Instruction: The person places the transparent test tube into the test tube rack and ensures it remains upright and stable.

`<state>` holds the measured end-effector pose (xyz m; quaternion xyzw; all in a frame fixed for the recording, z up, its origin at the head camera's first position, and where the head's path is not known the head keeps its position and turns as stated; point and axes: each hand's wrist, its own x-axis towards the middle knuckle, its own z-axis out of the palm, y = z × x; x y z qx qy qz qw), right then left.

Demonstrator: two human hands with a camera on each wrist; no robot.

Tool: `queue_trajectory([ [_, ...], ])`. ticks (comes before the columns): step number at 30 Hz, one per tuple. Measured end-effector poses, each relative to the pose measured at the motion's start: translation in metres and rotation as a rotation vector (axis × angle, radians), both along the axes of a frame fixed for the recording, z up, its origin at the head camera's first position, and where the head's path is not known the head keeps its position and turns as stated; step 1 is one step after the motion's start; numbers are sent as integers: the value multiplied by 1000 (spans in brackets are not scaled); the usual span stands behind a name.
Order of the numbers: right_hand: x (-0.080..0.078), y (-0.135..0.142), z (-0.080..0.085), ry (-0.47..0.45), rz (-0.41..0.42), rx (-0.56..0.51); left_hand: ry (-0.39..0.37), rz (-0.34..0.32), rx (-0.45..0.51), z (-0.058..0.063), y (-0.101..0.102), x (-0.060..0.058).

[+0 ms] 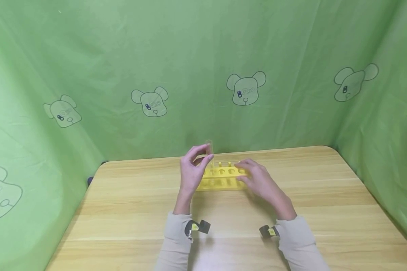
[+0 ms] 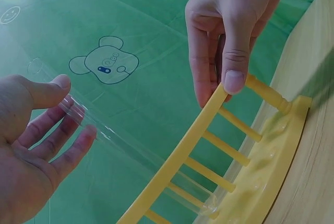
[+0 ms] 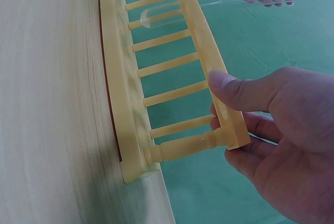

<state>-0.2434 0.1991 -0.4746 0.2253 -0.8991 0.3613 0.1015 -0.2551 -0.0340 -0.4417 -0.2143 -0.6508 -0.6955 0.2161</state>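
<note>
My left hand [image 1: 192,169] pinches a clear glass test tube [image 2: 117,136] between thumb and fingers, near its upper part. The tube stands through a hole in the top bar of a yellow test tube rack [image 1: 225,173]. In the right wrist view, the tube's rounded bottom shows just below that bar, close over the base. At the rack's right end, my right hand [image 3: 292,125] grips the top bar, thumb on top and fingers underneath. The rack sits upright on the table, with a row of holes and short pegs behind them.
The light wooden table [image 1: 129,210] carries the rack near its far edge. Green curtains [image 1: 196,56] with printed bear heads hang behind and on both sides. A wrist camera [image 1: 198,226] is strapped to the left sleeve, another camera [image 1: 268,231] to the right.
</note>
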Motion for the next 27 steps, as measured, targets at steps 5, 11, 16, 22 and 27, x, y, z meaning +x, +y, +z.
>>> queue_trajectory([
  [5, 0, 0, 0, 7, 8, -3, 2, 0, -12, -2, -2, -1],
  [11, 1, 0, 0, 10, 5, 2, 1, -8, -15, -3, -3, -2],
  [16, 0, 0, 0, 11, 4, 3, -8, -7, -14, -3, -3, -2],
  [22, 0, 0, 0, 7, -2, 11, -31, 7, -45, 0, -1, 1],
  [27, 0, 0, 0, 3, -5, 15, -26, -3, -52, 15, 0, 14],
])
